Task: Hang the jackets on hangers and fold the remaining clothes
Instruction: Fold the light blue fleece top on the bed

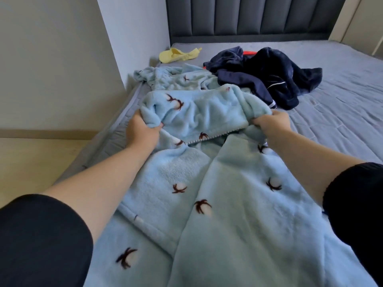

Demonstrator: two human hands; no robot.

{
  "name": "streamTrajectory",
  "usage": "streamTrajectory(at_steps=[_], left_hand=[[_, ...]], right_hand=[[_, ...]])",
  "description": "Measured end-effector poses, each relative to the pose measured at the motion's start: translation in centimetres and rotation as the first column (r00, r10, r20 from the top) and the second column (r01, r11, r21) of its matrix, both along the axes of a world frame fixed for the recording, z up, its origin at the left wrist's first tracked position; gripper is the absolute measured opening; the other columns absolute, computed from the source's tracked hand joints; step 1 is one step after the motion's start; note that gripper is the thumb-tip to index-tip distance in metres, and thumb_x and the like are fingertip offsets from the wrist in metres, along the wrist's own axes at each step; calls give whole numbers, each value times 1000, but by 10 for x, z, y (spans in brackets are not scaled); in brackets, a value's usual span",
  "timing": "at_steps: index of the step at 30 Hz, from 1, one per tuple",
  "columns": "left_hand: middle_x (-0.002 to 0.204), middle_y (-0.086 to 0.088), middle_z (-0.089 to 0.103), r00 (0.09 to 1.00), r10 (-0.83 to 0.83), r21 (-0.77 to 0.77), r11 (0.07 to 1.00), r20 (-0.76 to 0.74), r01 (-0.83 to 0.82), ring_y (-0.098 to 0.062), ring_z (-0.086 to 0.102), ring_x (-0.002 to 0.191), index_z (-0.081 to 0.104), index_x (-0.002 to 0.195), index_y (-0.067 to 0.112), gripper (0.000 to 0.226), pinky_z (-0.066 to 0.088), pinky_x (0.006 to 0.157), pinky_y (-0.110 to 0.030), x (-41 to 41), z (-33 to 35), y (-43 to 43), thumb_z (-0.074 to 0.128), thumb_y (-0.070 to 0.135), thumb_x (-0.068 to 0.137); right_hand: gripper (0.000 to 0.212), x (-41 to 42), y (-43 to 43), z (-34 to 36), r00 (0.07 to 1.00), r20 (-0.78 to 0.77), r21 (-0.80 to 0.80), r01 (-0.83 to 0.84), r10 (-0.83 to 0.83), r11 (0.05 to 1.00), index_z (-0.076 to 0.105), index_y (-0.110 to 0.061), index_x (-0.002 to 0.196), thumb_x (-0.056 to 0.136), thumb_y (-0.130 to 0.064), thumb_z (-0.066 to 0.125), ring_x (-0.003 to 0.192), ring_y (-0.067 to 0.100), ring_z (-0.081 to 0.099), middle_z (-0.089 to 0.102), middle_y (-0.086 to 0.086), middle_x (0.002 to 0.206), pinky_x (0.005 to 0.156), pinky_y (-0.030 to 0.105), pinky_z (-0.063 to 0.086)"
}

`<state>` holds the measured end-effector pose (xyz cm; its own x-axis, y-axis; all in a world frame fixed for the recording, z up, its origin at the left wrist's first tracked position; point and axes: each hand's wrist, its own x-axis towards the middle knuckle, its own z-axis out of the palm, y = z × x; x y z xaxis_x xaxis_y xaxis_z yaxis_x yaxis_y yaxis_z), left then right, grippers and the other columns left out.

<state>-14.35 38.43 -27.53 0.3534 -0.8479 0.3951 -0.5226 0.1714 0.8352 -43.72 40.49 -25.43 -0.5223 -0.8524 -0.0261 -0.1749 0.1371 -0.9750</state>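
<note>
- A grey bed (pixel 342 90) is filling the corner of the room. A dark padded headboard (pixel 248 15) is standing at its far end, and a pale wall is running along the left side.
- A light blue fleece jacket (pixel 207 193) is lying spread on the bed at the end farthest from the headboard. Its zip (pixel 207 138) is open, so the front panels are falling apart.
- The left hand (pixel 143 129) is gripping a bunch of fleece at the jacket's top, with the fingers curled tightly round it.
- The right hand (pixel 271 123) is pinching the opposite top edge in the same way.
- Both hands are stretching this top part between them, towards the headboard. I cannot tell whether it is the hood or the collar. I am judging that they are straightening the shoulders, so that a hanger can go in.
- Closer to the headboard, a second blue piece (pixel 172 75) is lying crumpled and touching a navy pile (pixel 269 75). Both seem to be waiting for their turn.
- A yellow cloth (pixel 178 54) is lying nearest the headboard, by the wall.
- A red strip (pixel 247 52) is peeping out from the navy pile on its headboard side. It is perhaps a hanger, but too little is showing.
</note>
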Motion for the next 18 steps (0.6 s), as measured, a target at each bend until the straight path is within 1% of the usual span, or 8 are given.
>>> streamTrajectory(at_steps=[4, 6, 7, 10, 12, 14, 16, 18], left_hand=[[63, 20, 48, 995, -31, -115, 993, 96, 42, 5, 46, 55, 58, 77, 17, 22, 31, 41, -2, 0, 13, 44, 79, 21, 73], [56, 17, 45, 989, -51, -202, 976, 141, 79, 4, 40, 47, 45, 60, 23, 37, 30, 38, -4, 1, 17, 68, 80, 15, 73], [54, 16, 43, 985, -44, -248, 965, 167, 85, 2, 38, 45, 41, 58, 26, 43, 30, 38, -5, 2, 20, 82, 78, 11, 73], [64, 6, 50, 972, -34, -348, 930, 230, 115, -10, 47, 55, 45, 66, 19, 35, 39, 50, -10, 6, 32, 125, 75, 1, 71], [84, -13, 58, 942, -27, -358, 921, 335, 154, -29, 58, 77, 55, 81, 9, 27, 49, 63, -34, 13, 37, 149, 75, -3, 66], [102, -22, 59, 867, -77, -321, 909, 492, 264, -40, 59, 90, 57, 92, 8, 39, 50, 75, -44, 24, 33, 172, 76, -6, 61], [117, -26, 56, 711, -174, -216, 880, 682, 423, -44, 56, 101, 64, 92, 4, 32, 48, 86, -50, 39, 16, 194, 71, -4, 61], [124, -23, 51, 741, -275, -90, 907, 613, 411, -41, 52, 111, 70, 89, 2, 33, 43, 93, -45, 51, 0, 214, 56, -12, 63]], right_hand=[[20, -4, 37, 9, 999, 27, -31, 32, -31, 999, 61, 1, 93, 76, 7, 54, 76, 23, 51, 53, 10, 81, 66, 42, 52], [25, -7, 61, 9, 994, 86, -32, 74, -72, 997, 60, 6, 99, 76, 6, 51, 73, 27, 52, 52, 13, 83, 67, 52, 55], [23, -9, 73, 9, 990, 110, -52, 90, -84, 995, 61, 4, 95, 75, 7, 51, 72, 25, 51, 52, 12, 81, 66, 47, 55], [21, -17, 110, 4, 979, 157, -122, 150, -131, 981, 54, -10, 68, 72, 11, 52, 63, 19, 42, 48, 6, 67, 54, 27, 39], [28, -25, 134, 0, 959, 223, -123, 204, -173, 971, 50, -15, 62, 73, 11, 48, 65, 18, 43, 45, 4, 63, 52, 26, 36], [33, -33, 154, -7, 942, 284, -74, 210, -181, 975, 53, -17, 66, 78, 11, 41, 71, 21, 50, 51, 6, 68, 58, 30, 41], [31, -39, 172, -10, 943, 299, 60, 135, -147, 989, 55, -17, 73, 85, 6, 40, 62, 22, 51, 55, 10, 77, 55, 29, 40], [15, -42, 187, -9, 936, 319, 180, 94, -149, 979, 55, -13, 81, 89, -6, 45, 58, 21, 51, 54, 11, 82, 51, 27, 39]])
